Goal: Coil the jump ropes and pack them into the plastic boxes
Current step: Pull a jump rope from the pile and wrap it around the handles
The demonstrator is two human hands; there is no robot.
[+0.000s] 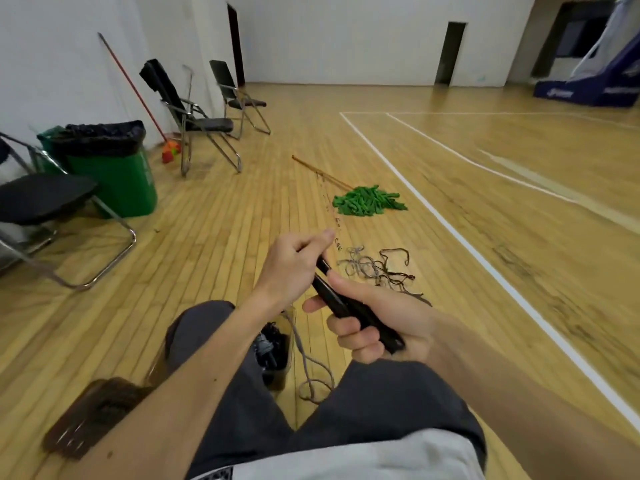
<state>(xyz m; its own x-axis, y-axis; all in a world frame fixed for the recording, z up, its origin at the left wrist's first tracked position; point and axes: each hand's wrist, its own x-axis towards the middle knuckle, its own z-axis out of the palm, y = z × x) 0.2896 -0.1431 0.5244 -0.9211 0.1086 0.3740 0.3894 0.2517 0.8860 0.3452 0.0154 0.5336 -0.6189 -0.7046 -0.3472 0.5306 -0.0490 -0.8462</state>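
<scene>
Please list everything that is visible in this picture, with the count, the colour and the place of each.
black plastic jump rope handles: seemingly two, black, held together in both hands
loose tangled jump ropes: count unclear, grey and brown, on the floor beyond the hands
clear plastic box: one, transparent, between the knees, dark ropes inside
green string mop: one, green, wooden stick, lying on the floor
green waste bin: one, black bag, by the left wall
metal folding chairs: three, black seats, along the left
red-handled broom: one, orange head, leaning on the wall
blurred brown flat object: one, lower left
left hand: one, grips the handles' upper end
right hand: one, grips their lower part
</scene>
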